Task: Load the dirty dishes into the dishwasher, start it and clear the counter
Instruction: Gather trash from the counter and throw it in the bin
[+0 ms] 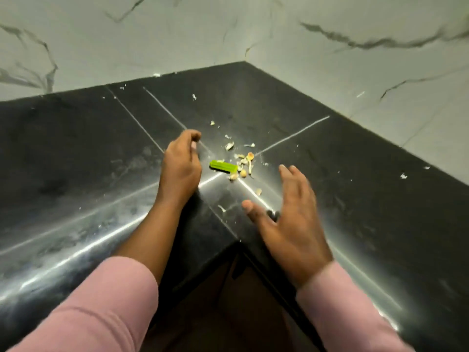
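On the dark desk (pixel 76 148), in a corner of marble-patterned wall (pixel 177 34), the left hand (pixel 181 166) rests just left of a green vegetable piece (pixel 223 166), its fingers (pixel 194 136) curled inward with nothing seen held. To the right of the green piece lies a small heap of pale peel scraps (pixel 242 163). Farther right of it, the right hand (pixel 291 214) hovers spread, fingers straight and holding nothing; both arms wear pink sleeves (pixel 101 313).
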{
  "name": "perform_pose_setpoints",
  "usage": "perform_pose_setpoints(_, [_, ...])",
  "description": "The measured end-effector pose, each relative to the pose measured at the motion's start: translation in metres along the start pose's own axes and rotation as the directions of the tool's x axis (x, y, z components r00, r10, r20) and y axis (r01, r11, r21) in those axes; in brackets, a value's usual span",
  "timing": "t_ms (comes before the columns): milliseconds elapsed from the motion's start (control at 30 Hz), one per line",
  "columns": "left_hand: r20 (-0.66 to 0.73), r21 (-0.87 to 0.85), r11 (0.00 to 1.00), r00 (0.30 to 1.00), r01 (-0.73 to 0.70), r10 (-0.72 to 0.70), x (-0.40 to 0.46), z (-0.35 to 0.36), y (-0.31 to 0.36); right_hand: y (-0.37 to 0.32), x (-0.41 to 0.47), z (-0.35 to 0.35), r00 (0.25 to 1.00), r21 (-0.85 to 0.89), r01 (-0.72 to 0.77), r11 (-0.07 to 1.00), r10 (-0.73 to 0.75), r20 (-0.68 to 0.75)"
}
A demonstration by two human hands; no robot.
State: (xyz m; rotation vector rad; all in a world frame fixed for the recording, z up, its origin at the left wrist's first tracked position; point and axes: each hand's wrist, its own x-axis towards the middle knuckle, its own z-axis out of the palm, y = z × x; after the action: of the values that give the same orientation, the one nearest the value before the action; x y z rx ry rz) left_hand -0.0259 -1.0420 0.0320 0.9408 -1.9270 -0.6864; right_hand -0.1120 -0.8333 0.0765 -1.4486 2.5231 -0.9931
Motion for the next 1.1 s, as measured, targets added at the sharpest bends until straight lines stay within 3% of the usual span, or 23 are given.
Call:
perform_pose_setpoints(67, [-0.011, -0.023, 1.0, 1.0, 0.013, -0.013, 0.001, -0.001, 0.006, 0.009, 0.038, 0.01, 0.966, -0.164, -0.138, 0.977, 0.17, 0.196])
perform_pose_setpoints(133, [-0.027, -0.064, 0.996, 0.998, 0.063, -0.065, 0.005, -0.002, 0.009, 0.018, 0.08, 0.03, 0.944, -0.254, -0.135, 0.958, 0.202, 0.262])
perform_pose_setpoints(267, [-0.035, -0.127, 0.984, 0.991, 0.125, -0.13, 0.009, -0.004, 0.014, 0.023, 0.136, 0.067, 0.963, -0.194, 0.05, 0.98, 0.005, 0.269])
perform_pose_setpoints(400, [-0.035, -0.182, 0.97, 0.984, 0.164, -0.173, 0.011, -0.006, 0.013, 0.009, 0.165, 0.077, 0.872, -0.047, 0.29, 0.956, -0.244, 0.425])
perform_pose_setpoints(500, [-0.03, -0.216, 0.959, 0.98, 0.186, -0.197, 0.011, -0.008, 0.014, 0.012, 0.154, 0.073, 0.718, 0.049, 0.553, 0.832, -0.506, 0.479])
perform_pose_setpoints(567, [-0.017, -0.231, 0.95, 0.976, 0.208, -0.218, 0.013, -0.01, 0.015, 0.019, 0.156, 0.071, 0.621, -0.017, 0.711, 0.703, -0.615, 0.486])
perform_pose_setpoints(633, [-0.008, -0.237, 0.946, 0.973, 0.221, -0.229, 0.013, -0.01, 0.016, 0.021, 0.167, 0.069, 0.609, -0.122, 0.769, 0.628, -0.661, 0.438])
perform_pose_setpoints(800, [0.009, -0.249, 0.934, 0.965, 0.256, -0.262, 0.014, -0.009, 0.015, 0.011, 0.195, 0.075, 0.558, -0.138, 0.825, 0.548, -0.751, 0.353])
perform_pose_setpoints(967, [0.023, -0.236, 0.938, 0.966, 0.255, -0.257, 0.015, -0.01, 0.016, 0.005, 0.19, 0.073, 0.681, -0.218, 0.724, 0.654, -0.63, 0.373])
perform_pose_setpoints(1100, [0.03, -0.238, 0.936, 0.965, 0.259, -0.259, 0.016, -0.009, 0.017, -0.004, 0.182, 0.073, 0.786, -0.296, 0.585, 0.756, -0.436, 0.439])
